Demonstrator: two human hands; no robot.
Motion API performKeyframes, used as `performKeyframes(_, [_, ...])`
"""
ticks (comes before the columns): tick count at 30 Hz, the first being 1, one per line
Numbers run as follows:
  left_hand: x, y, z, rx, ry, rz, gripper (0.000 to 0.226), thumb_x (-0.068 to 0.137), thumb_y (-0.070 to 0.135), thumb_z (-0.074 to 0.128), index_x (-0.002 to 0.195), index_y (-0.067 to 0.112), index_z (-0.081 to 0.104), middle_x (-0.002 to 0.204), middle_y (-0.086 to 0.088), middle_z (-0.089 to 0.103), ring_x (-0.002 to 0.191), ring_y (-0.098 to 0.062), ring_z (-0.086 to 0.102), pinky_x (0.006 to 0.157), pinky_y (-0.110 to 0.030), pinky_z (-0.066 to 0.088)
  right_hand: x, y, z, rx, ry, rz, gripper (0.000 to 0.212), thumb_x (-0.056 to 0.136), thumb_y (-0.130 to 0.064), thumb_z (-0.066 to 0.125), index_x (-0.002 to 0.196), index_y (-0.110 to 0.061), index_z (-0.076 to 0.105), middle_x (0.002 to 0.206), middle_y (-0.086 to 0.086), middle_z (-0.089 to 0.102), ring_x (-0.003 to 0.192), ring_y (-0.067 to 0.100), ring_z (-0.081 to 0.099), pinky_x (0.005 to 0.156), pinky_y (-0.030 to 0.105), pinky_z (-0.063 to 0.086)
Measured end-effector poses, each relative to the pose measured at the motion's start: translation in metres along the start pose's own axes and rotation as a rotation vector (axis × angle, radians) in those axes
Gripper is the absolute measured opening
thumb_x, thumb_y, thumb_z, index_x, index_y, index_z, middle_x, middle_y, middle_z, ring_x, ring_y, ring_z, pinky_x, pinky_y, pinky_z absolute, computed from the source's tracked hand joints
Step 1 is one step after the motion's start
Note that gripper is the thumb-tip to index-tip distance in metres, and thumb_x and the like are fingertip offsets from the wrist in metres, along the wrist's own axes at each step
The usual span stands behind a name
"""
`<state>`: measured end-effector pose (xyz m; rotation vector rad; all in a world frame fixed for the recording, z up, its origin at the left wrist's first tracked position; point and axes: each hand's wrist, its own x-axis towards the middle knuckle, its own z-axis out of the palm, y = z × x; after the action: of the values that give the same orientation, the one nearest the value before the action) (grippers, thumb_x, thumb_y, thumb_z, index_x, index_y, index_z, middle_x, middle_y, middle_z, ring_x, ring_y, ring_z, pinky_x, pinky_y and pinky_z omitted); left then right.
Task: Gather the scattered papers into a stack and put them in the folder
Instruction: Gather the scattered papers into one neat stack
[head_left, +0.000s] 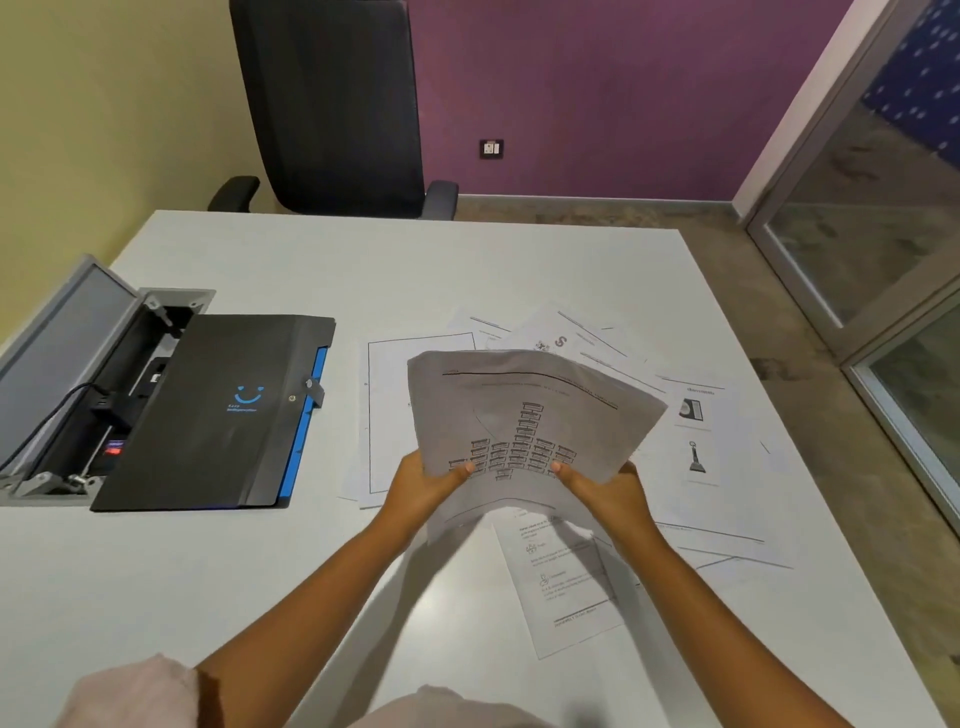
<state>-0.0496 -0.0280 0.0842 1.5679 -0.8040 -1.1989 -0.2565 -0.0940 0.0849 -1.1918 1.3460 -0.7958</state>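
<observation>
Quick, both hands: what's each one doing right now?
Left hand: grips the lifted paper sheets at their near left edge.
Right hand: grips the same sheets at the right.

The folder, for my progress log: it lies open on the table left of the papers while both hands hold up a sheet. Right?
Not quite. The head view shows the folder closed, its strap fastened. It does lie left of the papers, and the left hand and right hand hold up a sheet.

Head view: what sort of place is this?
Probably an office or small meeting room: a white table with an open cable box, a black office chair and a glass partition.
</observation>
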Motion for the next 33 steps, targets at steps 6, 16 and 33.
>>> performKeyframes(6, [0.000, -0.025, 0.007, 0.020, 0.088, -0.116, 0.037, 0.085, 0.013, 0.062, 0.121, 0.004, 0.057, 0.121, -0.014, 0.062, 0.110, -0.029, 0.059, 0.092, -0.032, 0.046, 0.001, 0.028, 0.012, -0.159, -0.040, 0.074, 0.038, 0.083, -0.012, 0.068, 0.118, 0.001, 0.058, 0.115, 0.015, 0.065, 0.095, 0.018, 0.058, 0.081, 0.023, 0.045])
performKeyframes(16, [-0.009, -0.042, -0.046, -0.031, 0.349, -0.142, 0.034, 0.089, 0.019, 0.058, 0.120, 0.006, 0.054, 0.107, -0.007, 0.060, 0.092, -0.027, 0.058, 0.082, -0.036, 0.049, 0.008, 0.012, 0.042, -0.095, -0.234, -0.010, 0.018, 0.089, -0.024, 0.061, 0.106, -0.029, 0.057, 0.084, -0.020, 0.063, 0.080, -0.007, 0.064, 0.068, 0.007, 0.048])
performKeyframes(33, [-0.016, -0.085, -0.096, -0.008, 0.404, -0.334, 0.034, 0.086, 0.020, 0.062, 0.118, 0.009, 0.055, 0.098, -0.007, 0.060, 0.071, -0.013, 0.059, 0.053, -0.023, 0.046, 0.048, 0.040, 0.037, -0.184, -0.095, 0.335, 0.031, 0.091, -0.008, 0.052, 0.122, -0.008, 0.053, 0.105, 0.013, 0.063, 0.069, 0.014, 0.061, 0.060, 0.024, 0.048])
